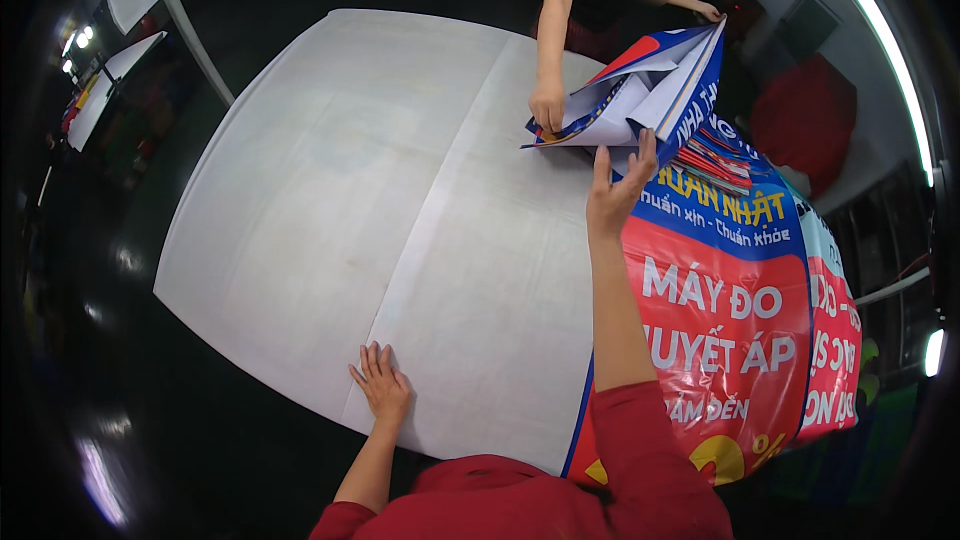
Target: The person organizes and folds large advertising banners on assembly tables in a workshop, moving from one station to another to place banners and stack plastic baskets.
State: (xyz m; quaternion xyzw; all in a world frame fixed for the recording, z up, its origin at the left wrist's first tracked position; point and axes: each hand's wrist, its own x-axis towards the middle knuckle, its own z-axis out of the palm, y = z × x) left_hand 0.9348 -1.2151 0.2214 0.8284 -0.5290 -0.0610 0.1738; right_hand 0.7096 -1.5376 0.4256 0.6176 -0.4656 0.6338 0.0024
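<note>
My left hand (384, 385) lies flat on the near edge of the white-covered table (320, 190), fingers stretched out and nothing in them. My right hand (615, 200) is raised with fingers apart at the near side of a partly folded blue, red and white banner (690, 75). Whether its fingertips touch that banner I cannot tell. Across the table, a co-worker's hand (547, 108) grips one corner of it, and their other hand (711, 14) lifts its top corner. Under my right forearm spreads a glossy red and blue printed banner (715, 270).
Several folded printed sheets (718, 162) lie stacked at the far right. Another pale blue and red banner (828, 330) drapes over the right edge. A seam (430, 210) runs across the table cover. Beyond the far left corner stands a grey pole (188, 25); dark floor surrounds the table.
</note>
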